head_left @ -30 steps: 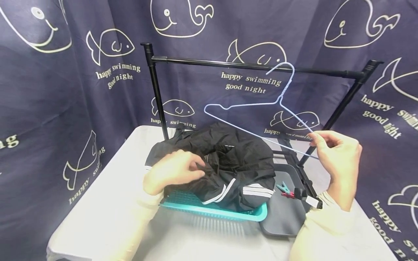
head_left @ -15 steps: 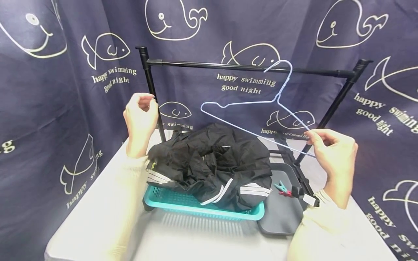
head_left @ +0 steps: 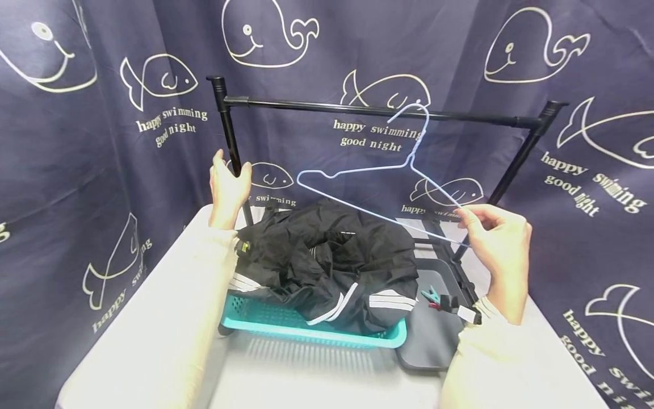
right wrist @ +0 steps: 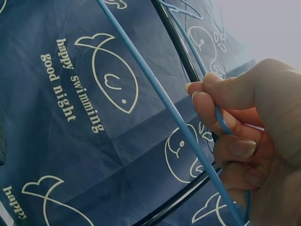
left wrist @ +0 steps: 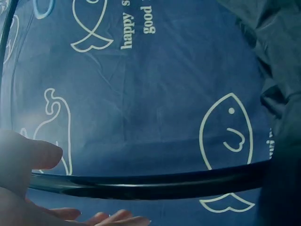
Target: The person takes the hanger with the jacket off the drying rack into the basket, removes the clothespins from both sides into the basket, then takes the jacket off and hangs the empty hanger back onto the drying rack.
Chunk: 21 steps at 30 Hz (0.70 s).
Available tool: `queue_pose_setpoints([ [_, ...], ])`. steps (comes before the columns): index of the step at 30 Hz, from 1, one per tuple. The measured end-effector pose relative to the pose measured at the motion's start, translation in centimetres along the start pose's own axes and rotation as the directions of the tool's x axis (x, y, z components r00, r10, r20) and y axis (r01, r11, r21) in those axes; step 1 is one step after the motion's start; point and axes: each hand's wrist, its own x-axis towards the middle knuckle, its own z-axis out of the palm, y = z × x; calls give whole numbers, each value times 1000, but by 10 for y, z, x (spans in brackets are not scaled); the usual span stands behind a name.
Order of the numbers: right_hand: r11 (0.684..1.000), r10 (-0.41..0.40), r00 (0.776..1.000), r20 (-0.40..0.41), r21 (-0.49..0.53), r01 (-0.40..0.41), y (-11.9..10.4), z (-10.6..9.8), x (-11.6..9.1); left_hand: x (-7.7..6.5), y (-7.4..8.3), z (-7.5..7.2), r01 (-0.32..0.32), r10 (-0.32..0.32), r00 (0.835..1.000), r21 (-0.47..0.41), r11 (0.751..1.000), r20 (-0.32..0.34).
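Observation:
In the head view my right hand (head_left: 503, 244) pinches a light blue wire hanger (head_left: 380, 167) near its right end. Its hook overlaps the rack's top bar (head_left: 317, 106). Thumb and fingertips close on the wire in the right wrist view, where the hanger's long lower wire (right wrist: 164, 99) runs past the hand. My left hand (head_left: 228, 190) is at the left post (head_left: 228, 128) of a black garment rack. Seen from the left wrist, the post (left wrist: 155, 187) passes between the thumb (left wrist: 44, 154) and the outstretched fingers. A black jacket (head_left: 327, 261) lies bunched below both hands.
The jacket, with white striped trim, overflows a turquoise basket (head_left: 311, 335) on a white table (head_left: 138, 318). To the right a grey tray (head_left: 426, 343) holds small clothes pegs (head_left: 431, 294). A dark curtain (head_left: 174, 34) with fish drawings hangs behind the rack.
My left hand has left the jacket, risen to the rack's left post and spread its fingers. The right hand, still gripping the hanger, has shifted slightly left in the view.

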Motion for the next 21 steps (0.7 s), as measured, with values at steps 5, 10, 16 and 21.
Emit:
queue_pose_setpoints([
  [5, 1000, -6, 1000, 7, 11, 6, -1, 2, -1, 0, -9, 6, -16, 16, 1000, -17, 1000, 25],
  [10, 1000, -9, 1000, 6, 3, 9, -2, 3, -2, 1, -16, 9, -32, 32, 999, -4, 999, 41],
  [16, 1000, -29, 1000, 11, -7, 30, -3, 7, -2, 1, -21, 14, -53, 55, 997, -31, 998, 45],
  [21, 999, -23, 1000, 18, -26, 24, -2, 8, -2, 1, -22, 18, -53, 56, 997, -62, 997, 57],
])
